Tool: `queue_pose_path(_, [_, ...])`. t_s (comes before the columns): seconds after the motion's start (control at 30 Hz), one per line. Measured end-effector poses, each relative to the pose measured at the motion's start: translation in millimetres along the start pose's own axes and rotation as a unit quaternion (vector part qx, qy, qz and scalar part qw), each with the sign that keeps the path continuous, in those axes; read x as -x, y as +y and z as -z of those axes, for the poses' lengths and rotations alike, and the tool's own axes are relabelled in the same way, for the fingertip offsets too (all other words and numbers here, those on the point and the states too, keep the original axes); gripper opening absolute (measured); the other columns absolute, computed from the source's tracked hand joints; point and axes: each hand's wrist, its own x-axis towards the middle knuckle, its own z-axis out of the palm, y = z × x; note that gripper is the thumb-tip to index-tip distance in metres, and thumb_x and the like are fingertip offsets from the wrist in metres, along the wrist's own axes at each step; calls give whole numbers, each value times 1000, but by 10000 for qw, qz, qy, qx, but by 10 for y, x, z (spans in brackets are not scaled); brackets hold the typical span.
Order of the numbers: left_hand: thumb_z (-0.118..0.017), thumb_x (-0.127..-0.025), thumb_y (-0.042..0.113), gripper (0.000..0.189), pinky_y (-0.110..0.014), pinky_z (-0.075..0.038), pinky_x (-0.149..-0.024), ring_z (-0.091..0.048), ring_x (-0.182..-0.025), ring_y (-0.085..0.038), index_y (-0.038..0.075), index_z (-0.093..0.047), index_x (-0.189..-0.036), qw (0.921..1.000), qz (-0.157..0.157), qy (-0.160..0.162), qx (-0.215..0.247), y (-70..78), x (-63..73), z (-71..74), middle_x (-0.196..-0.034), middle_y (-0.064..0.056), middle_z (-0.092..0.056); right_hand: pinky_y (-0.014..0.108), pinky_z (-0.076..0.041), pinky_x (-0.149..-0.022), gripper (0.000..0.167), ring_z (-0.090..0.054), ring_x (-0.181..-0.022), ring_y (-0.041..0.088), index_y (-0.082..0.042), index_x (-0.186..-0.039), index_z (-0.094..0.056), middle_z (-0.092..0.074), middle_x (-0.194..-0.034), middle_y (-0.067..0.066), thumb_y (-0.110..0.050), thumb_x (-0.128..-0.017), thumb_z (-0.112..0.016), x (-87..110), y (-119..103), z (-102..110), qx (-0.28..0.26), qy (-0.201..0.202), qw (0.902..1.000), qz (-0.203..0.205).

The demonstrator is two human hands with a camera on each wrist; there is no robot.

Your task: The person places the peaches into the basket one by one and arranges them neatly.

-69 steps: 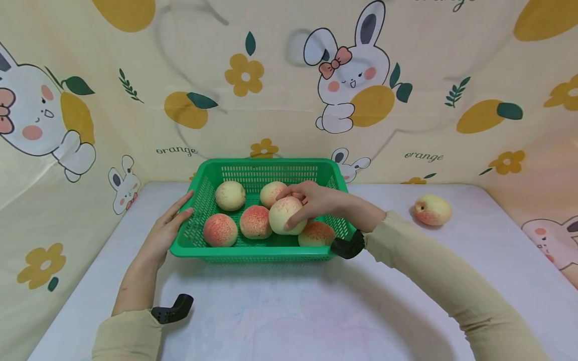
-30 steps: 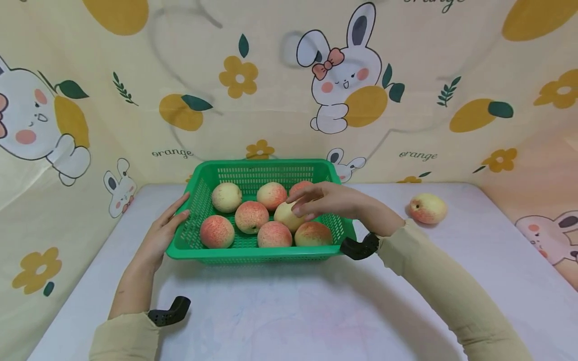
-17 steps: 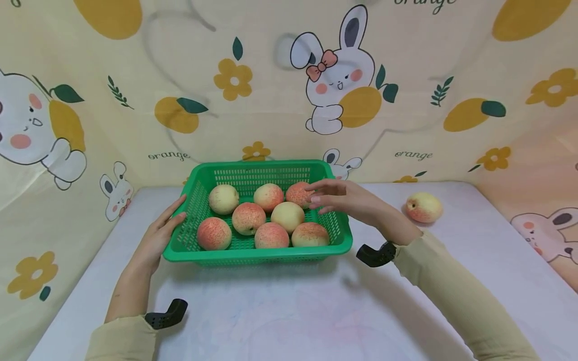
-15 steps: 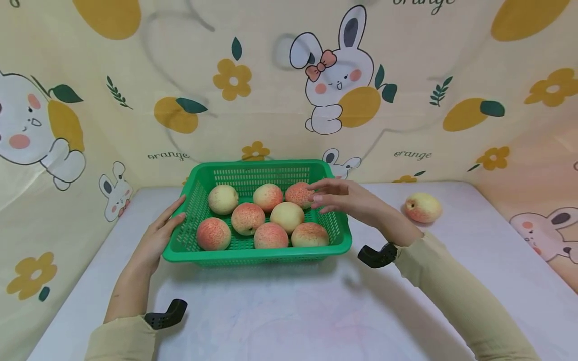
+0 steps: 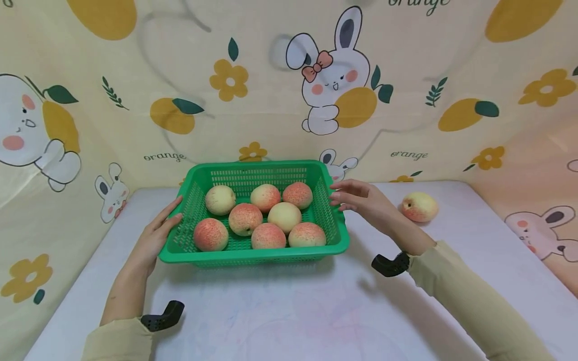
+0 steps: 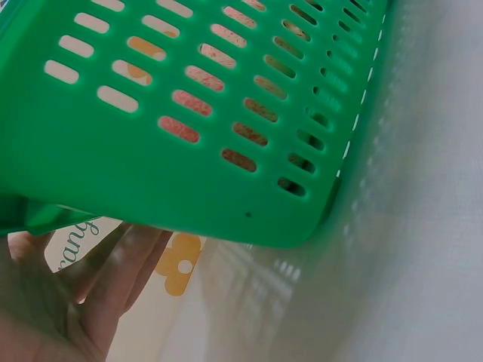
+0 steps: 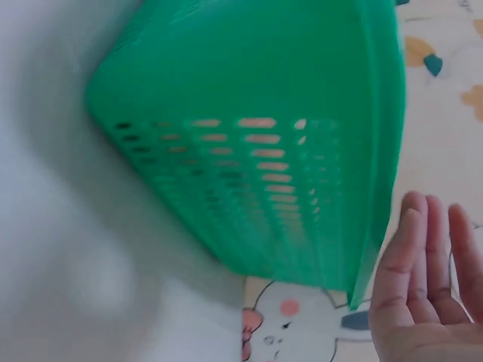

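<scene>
A green plastic basket (image 5: pixel 253 256) stands on the table, with several peaches inside; a pale yellow one (image 5: pixel 284 217) lies in their midst. My left hand (image 5: pixel 155 235) rests against the basket's left rim, its fingers fairly straight. In the left wrist view those fingers (image 6: pixel 121 275) reach up past the outer edge of the rim. Just outside the right rim hovers my right hand (image 5: pixel 368 201), fingers loosely extended and nothing in them. The right wrist view has the same hand (image 7: pixel 423 302) close beside the rim; whether it touches cannot be made out.
One more peach (image 5: pixel 420 206) lies on the white table (image 5: pixel 271 311) to the right, beyond my right wrist. A cream cloth (image 5: pixel 262 125) printed with rabbits and oranges hangs right behind the basket. Each wrist carries a black camera mount.
My right hand has let go of the pale yellow peach inside the basket, then drawn away rightward over the rim. The left hand stays on the left rim. The head view has shifted slightly.
</scene>
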Motion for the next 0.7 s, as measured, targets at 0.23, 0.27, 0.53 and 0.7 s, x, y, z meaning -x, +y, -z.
queue_pose_path(0.23, [-40, -101, 46, 59, -65, -8, -111, 2, -147, -35, 36, -16, -153, 10000, -16, -31, 53, -9, 4, 6, -162, -5, -1, 23, -51, -81, 21, -64, -92, 12, -12, -113, -61, -65, -99, -5, -20, -93, -64, 72, 144, 90, -218, 550, 9982, 45])
queue_pose_path(0.27, [-40, -101, 46, 59, -64, -8, -111, 2, -147, -34, 36, -16, -153, 10000, -20, -27, 62, -12, 3, 7, -162, -4, -2, 24, -51, -81, 18, -63, -92, 11, -15, -110, -61, -65, -98, -6, -19, -93, -64, 81, 165, 103, -221, 627, 9978, 36])
queue_pose_path(0.53, [-41, -101, 45, 58, -65, -5, -111, 3, -147, -33, 37, -15, -153, 10000, -20, -42, 78, -26, -13, 11, -162, -3, -1, 22, -51, -76, 18, -63, -87, 7, -20, -105, -63, -68, -92, -14, -26, -90, -69, 156, 310, 213, 144, 1251, 9919, -186])
queue_pose_path(0.7, [-40, -101, 45, 59, -66, -6, -111, 4, -147, -33, 38, -14, -153, 9999, 0, -57, 88, -42, -25, 10, -162, -2, 0, 19, -51, -74, 21, -61, -85, 4, -21, -104, -62, -67, -92, -18, -32, -88, -70, 239, 380, 308, 305, 1682, 9845, -402])
